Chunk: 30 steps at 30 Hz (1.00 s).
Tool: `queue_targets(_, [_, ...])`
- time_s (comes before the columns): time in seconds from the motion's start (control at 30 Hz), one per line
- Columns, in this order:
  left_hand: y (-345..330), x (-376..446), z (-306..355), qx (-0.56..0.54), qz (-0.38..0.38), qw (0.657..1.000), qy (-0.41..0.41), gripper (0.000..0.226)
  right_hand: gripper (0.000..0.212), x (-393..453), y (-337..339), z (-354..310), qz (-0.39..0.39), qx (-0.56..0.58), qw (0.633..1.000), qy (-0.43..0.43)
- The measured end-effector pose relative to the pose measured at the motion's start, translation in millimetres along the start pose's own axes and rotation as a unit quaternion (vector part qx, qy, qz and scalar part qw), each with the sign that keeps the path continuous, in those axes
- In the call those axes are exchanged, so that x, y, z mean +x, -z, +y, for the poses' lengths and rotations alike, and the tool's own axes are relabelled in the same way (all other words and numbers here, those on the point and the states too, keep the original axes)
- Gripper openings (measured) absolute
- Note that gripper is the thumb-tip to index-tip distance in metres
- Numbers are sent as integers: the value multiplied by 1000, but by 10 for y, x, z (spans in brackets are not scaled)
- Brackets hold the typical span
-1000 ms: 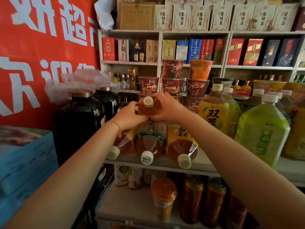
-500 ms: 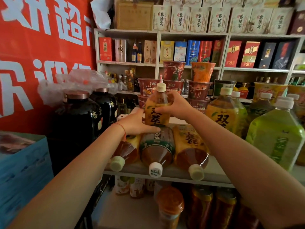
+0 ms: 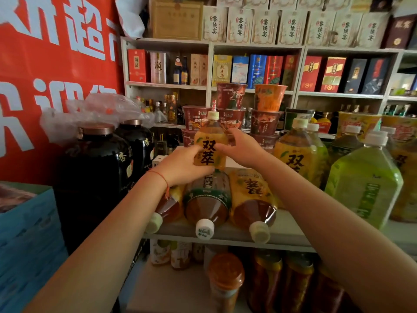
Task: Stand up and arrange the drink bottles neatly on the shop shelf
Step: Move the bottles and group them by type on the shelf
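Since a second ago the yellow-labelled bottle (image 3: 211,146) has been turned from lying cap-forward to upright, cap on top, label facing out. Both hands remain on it.

The left hand (image 3: 180,167) wraps its fingers round the lower left of the bottle and under its base. The right hand (image 3: 240,147) pinches the right side, thumb at the front and fingers behind. A two-handed hold appears intended to steady the bottle while it is set vertical.

The bottle stands or hovers at the back of the shelf (image 3: 286,232), directly behind three bottles lying on their sides with caps toward the edge: a left one (image 3: 168,207) largely hidden under the left forearm, a green-banded middle one (image 3: 206,201), and a right one (image 3: 252,202) with a matching yellow label. Whether the held bottle's base is resting on the shelf cannot be determined; the lying bottles hide it.

To the right, a tall yellow bottle (image 3: 297,152) and a green bottle (image 3: 363,179) are already upright, which suggests the intended row.

Assessment: one bottle nearly placed; three remain to be stood up. Risk: release before the base is seated could tip it onto the lying bottles.
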<state>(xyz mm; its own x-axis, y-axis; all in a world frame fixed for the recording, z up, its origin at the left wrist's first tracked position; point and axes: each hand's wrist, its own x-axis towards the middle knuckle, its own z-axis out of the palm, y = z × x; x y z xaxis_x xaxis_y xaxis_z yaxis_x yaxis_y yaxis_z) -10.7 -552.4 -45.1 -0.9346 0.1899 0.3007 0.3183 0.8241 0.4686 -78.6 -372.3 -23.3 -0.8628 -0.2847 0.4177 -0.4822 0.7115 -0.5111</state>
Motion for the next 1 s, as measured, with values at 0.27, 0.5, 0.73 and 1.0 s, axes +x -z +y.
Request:
queue_targets(0.27, [-399, -574, 752, 60, -103, 980, -161, 71, 21, -685, 186, 228, -17, 4, 999, 51])
queue_targets(0.5, [-934, -804, 741, 257, 112, 923, -263, 53, 34, -1051, 119, 423, -40, 115, 992, 37])
queue_targets(0.73, [-924, -800, 726, 201, 324, 877, -293, 21, 60, -1294, 275, 585, -70, 250, 959, 110])
queue_targets(1.0, [-362, -430, 1146, 63, 339, 901, -264, 35, 93, -1320, 358, 596, 54, 157, 978, 127])
